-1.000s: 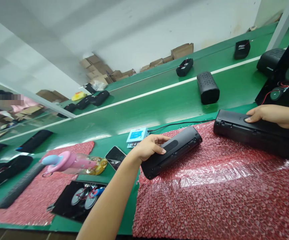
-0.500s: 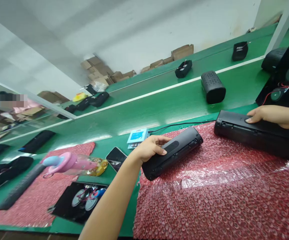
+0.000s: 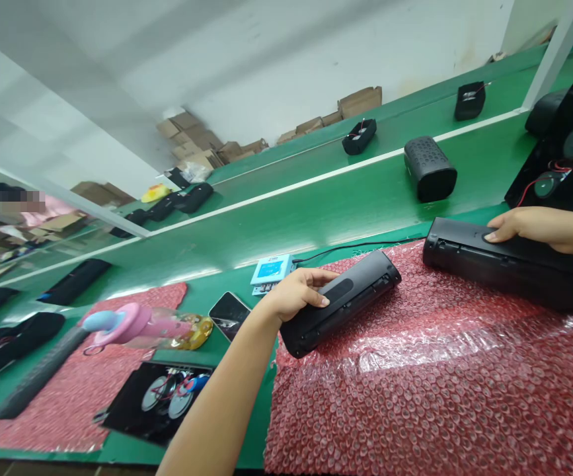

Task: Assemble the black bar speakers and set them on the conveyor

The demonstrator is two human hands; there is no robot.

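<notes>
My left hand is closed round a black speaker housing, thumb on its top face near an oval button strip. The housing lies tilted over the red bubble wrap. At the right, my right hand grips a second, larger-looking black speaker housing, thumb on top and the other fingers hidden behind it. Its right end runs out of view. A light blue boxed device with a black cable stands just beyond my left hand, and a phone lies beside my left forearm.
A pink-lidded bottle lies on another bubble wrap sheet at left. Nearer is an open black case with round drivers and wires. Beyond, a textured black speaker sits on the green conveyor. A person is far left.
The textured speaker on the conveyor has shifted slightly right and nearer. Both hands keep their hold on the housings, with almost no movement.
</notes>
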